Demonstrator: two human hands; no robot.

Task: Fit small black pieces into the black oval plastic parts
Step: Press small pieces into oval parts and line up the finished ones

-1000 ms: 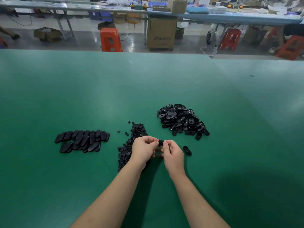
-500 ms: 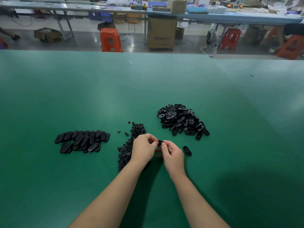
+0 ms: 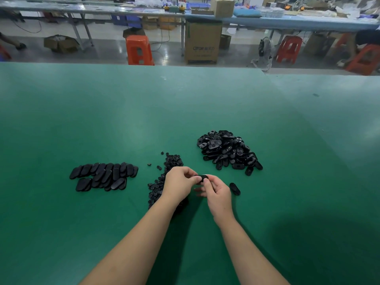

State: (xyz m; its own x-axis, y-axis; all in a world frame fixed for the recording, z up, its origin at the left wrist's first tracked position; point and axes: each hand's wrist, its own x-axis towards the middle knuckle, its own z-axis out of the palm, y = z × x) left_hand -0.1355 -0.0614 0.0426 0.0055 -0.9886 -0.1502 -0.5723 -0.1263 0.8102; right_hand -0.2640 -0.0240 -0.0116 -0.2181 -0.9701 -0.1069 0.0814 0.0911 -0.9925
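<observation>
Hardly shifted: seemingly glossy oval part [image 3: 202, 178]

The table [image 3: 123, 112] is a plain, unpatterned green, paler where light glares across its middle. Everything lying on it is black: the neat rows of oval parts [image 3: 103, 176] at the left, the loose heap of oval parts [image 3: 227, 152] at the right (glossier, with grey highlights), the scatter of small pieces [image 3: 171, 161] between them, and one single oval part [image 3: 234, 188] lying alone. The oval part [image 3: 202, 178] held between the hands is black too. Beyond the table stand orange-red plastic stools [image 3: 139, 50], a brown cardboard box [image 3: 202, 41] with pale lettering, and a light blue workbench [image 3: 287, 21] over a grey floor.
</observation>
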